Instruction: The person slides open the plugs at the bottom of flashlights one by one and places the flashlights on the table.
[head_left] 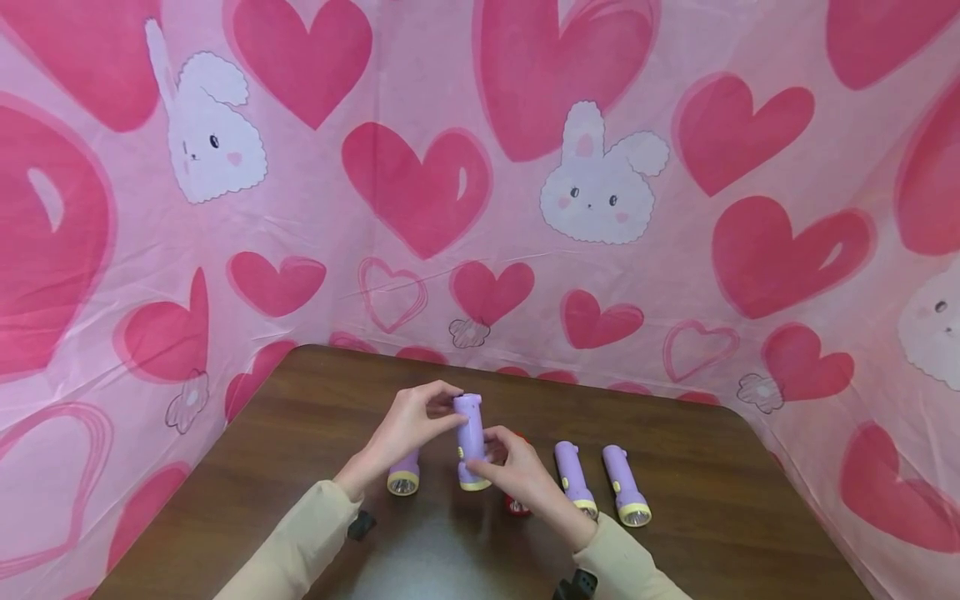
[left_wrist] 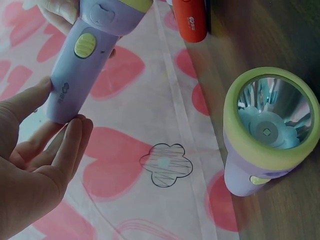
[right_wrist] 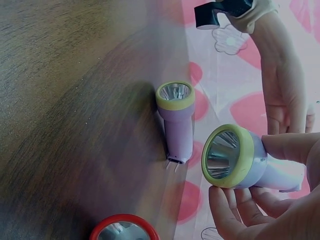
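A lilac flashlight (head_left: 471, 433) with a pale yellow rim is held above the table between both hands, its lens end lower. My left hand (head_left: 408, 427) pinches the tail end with thumb and fingertips. Nearer the lens, my right hand (head_left: 517, 471) grips the body between thumb and fingers. The left wrist view shows a yellow switch (left_wrist: 85, 46) on its side. Another lilac flashlight (right_wrist: 178, 120) lies on the table by the left hand, with metal prongs out at its tail. A red flashlight (head_left: 517, 505) is mostly hidden behind the right hand.
Two more lilac flashlights, one (head_left: 573, 475) beside the right forearm and one (head_left: 626, 485) farther right, lie on the brown wooden table (head_left: 697, 467). Pink heart-print cloth (head_left: 510, 208) hangs around the table's back and sides.
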